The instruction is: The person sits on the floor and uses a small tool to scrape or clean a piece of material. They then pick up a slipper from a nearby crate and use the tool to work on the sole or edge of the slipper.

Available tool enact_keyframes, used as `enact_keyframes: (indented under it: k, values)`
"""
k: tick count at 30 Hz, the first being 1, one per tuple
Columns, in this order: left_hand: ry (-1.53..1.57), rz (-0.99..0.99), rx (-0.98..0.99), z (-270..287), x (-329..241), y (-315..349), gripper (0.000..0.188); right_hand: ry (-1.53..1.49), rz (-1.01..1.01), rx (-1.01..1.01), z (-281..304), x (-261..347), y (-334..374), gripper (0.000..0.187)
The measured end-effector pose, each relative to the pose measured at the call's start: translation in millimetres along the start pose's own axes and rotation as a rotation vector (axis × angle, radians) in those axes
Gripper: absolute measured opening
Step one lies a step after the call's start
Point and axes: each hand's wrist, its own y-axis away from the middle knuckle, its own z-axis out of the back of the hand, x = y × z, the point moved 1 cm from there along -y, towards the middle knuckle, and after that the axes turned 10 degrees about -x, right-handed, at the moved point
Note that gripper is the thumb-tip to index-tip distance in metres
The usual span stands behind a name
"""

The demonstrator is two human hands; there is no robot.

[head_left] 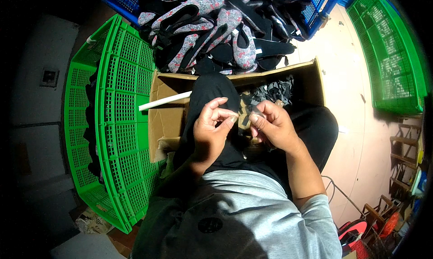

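Both my hands are raised over my lap, close together above an open cardboard box (163, 119). The thumb and forefinger of my left hand (212, 128) are pinched together near my knee; whatever may be between them is too small to make out. My right hand (278, 127) pinches a small dark piece of material (255, 112) between thumb and fingers, a short way from the left fingertips. Behind the right hand, a heap of grey and black scraps (276, 90) lies in the box.
Beyond the box is a pile of black slip-on shoes with floral patterns (246, 49), with a blue crate (315, 11) behind. Green crates stand at left (128, 123) and far right (388, 56). A white rod (167, 100) crosses the box's left side. Wooden frames (403, 141) stand at right.
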Motion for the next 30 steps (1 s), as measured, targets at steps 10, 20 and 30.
enact_keyframes:
  k: [10,20,30]
  values:
    - [0.260,0.054,-0.005,0.4,-2.0,-2.1,0.042,0.082,-0.070,0.042,-6.5,-3.6,-1.1,0.019]
    - [0.193,0.023,-0.021,-0.5,-3.0,-0.9,0.041,0.081,-0.083,0.031,-6.8,-7.1,-2.6,0.019]
    - [0.019,-0.114,-0.030,-2.1,-5.2,1.6,0.041,0.042,-0.061,0.030,-7.3,-4.7,-2.0,0.018]
